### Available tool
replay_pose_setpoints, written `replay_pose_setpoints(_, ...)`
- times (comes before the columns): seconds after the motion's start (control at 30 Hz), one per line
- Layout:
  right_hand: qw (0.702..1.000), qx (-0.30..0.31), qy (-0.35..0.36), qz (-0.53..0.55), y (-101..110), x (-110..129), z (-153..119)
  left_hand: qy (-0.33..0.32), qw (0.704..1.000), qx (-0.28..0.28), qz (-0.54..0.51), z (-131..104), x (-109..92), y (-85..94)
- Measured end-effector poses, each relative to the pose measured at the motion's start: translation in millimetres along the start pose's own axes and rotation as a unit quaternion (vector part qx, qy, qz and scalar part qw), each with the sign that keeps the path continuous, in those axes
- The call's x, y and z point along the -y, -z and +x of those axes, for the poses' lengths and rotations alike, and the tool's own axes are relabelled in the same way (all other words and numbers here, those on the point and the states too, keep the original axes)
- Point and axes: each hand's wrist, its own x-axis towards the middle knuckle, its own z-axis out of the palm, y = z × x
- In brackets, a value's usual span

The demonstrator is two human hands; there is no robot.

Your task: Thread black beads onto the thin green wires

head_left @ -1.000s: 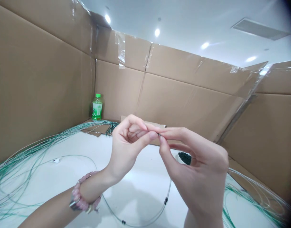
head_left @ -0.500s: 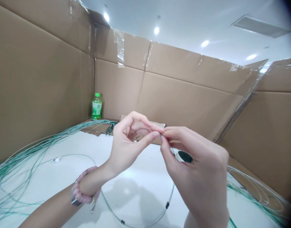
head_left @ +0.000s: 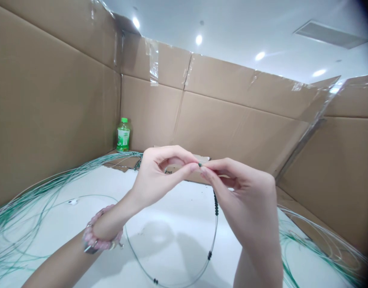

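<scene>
My left hand (head_left: 159,174) and my right hand (head_left: 244,200) meet fingertip to fingertip above the white table, each in a pinch. A tiny dark green bead (head_left: 200,164) shows between the pinched tips. Below my right hand hangs a thin beaded cord (head_left: 216,230), carrying a row of dark beads (head_left: 216,204). It curves down in a wide loop, with a small dark cluster (head_left: 210,255) and another dark cluster (head_left: 155,281) lower along it. The cord's part inside my fingers is mostly hidden.
Bundles of green and clear cords lie at the left (head_left: 36,192) and right (head_left: 318,248). A white earbud-like piece (head_left: 72,202) rests on the table (head_left: 102,184). In the back left corner stands a green bottle (head_left: 123,136). Cardboard walls (head_left: 232,124) surround the table.
Both hands shifted slightly; my right hand moved left and turned. The tiny bead between the fingertips and the row of beads are now visible, while the dark-filled cup is hidden.
</scene>
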Motion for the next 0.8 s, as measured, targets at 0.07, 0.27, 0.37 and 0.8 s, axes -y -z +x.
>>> replay_pose_setpoints(0.07,1.0,0.002,-0.001,0.018,0,-1,1,0.02,1.0,0.001,-0.015,1,-2,3.0)
replay_pose_setpoints(0.27,1.0,0.009,-0.005,0.028,2,-1,0,0.024,0.999,0.035,0.033,4,-6,7.3)
replay_pose_setpoints(0.37,0.999,0.015,-0.004,0.031,2,0,1,0.027,0.998,0.048,0.042,4,-6,6.4)
replay_pose_setpoints(0.8,0.998,0.026,-0.015,0.053,-4,1,1,-0.071,0.981,0.069,0.164,2,-11,11.0)
